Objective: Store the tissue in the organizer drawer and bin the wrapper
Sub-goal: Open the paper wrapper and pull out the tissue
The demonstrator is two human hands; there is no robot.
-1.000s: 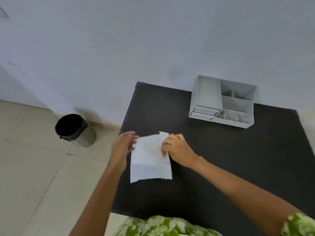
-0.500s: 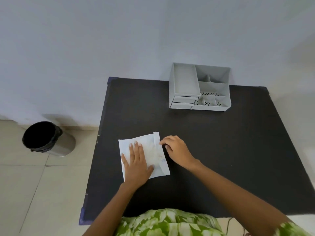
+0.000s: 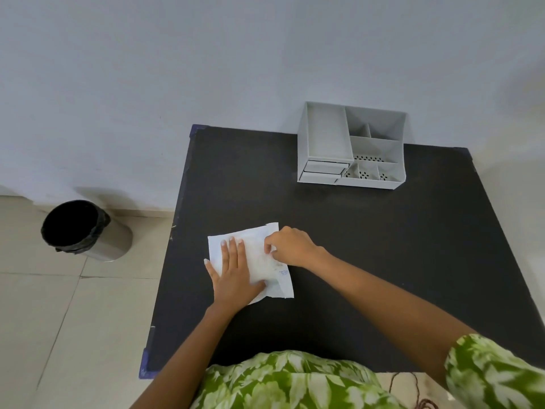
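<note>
While tissue (image 3: 250, 261) lies flat on black counter (image 3: 368, 246) at frame centre, left hand (image 3: 234, 276) is pressed open on it, fingers spread; right hand (image 3: 290, 246) is closed, pinching its right edge. Grey organizer (image 3: 351, 143) seen upper right, drawers shut. Bin (image 3: 85, 231) on floor, left.

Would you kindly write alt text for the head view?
A left hand presses a white packet flat on a black table while the right hand pinches its edge. A grey organizer stands behind; a bin sits on the floor.
</note>
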